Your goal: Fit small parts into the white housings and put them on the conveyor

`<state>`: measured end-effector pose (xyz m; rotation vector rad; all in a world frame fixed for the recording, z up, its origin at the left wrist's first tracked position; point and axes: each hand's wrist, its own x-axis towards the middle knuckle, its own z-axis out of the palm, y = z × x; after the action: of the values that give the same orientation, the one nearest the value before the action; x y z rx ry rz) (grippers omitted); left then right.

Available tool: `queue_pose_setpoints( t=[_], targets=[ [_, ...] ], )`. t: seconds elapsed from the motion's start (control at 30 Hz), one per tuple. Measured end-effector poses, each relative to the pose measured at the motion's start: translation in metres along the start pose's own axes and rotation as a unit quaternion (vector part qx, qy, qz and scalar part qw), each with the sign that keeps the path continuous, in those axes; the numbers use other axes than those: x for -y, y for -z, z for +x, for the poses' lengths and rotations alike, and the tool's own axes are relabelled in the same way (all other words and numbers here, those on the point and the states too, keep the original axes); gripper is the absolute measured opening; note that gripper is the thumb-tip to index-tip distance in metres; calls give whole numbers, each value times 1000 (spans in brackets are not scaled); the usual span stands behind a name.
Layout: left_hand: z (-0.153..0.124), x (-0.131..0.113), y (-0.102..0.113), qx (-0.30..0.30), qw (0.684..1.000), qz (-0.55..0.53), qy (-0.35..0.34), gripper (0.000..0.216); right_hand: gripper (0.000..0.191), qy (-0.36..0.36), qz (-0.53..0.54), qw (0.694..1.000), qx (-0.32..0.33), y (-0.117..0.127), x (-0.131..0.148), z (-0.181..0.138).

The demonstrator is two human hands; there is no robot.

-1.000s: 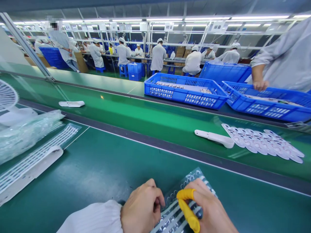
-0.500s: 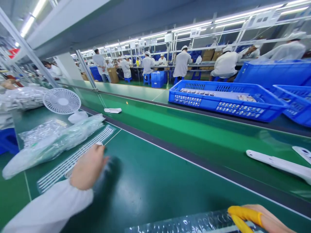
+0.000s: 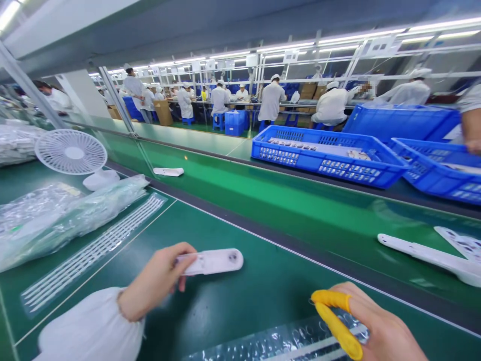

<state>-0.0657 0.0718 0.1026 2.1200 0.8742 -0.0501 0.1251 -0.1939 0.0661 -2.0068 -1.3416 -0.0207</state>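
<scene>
My left hand [image 3: 161,276] is closed around one end of a long white plastic part [image 3: 218,261], its rounded far end pointing right with a dark spot on it. The part is held over the green work surface [image 3: 240,306]. My right hand [image 3: 370,321] wears yellow finger covers on thumb and forefinger. Those two fingertips meet in a pinch; whatever lies between them is too small to name. Below and beside this hand, at the lower edge, lies a clear plastic sheet [image 3: 240,346] with white strips.
To the left lie another sheet of white strips [image 3: 93,248], clear plastic bags [image 3: 75,220] and a white fan [image 3: 73,153]. Beyond the dark edge, the green belt [image 3: 263,200] carries white parts [image 3: 424,253]. Blue crates [image 3: 319,163] stand behind it, with a co-worker's arm [image 3: 471,125] at far right.
My left hand has moved right, away from the left strip sheet, and the white part in it now shows. My right hand has risen and come left, fingertips off the near sheet.
</scene>
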Motion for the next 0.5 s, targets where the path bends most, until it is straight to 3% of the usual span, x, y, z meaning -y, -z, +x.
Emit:
queue_pose_setpoints(
  t=[0.1, 0.2, 0.37, 0.5],
  targets=[
    [11, -33, -37, 85, 996, -31, -25, 30, 18, 14, -22, 1000, 0, -2, 10, 8],
    [16, -49, -59, 116, 992, -22, -50, 28, 21, -3, -70, 996, 50, -5, 15, 11],
    [12, -56, -70, 109, 989, 29, -93, 23, 21, -70, -131, 978, 144, -15, 10, 10],
    [8, -56, -72, 113, 988, 57, -90, 25, 22, -121, -148, 961, 199, -19, 12, 15]
  ],
)
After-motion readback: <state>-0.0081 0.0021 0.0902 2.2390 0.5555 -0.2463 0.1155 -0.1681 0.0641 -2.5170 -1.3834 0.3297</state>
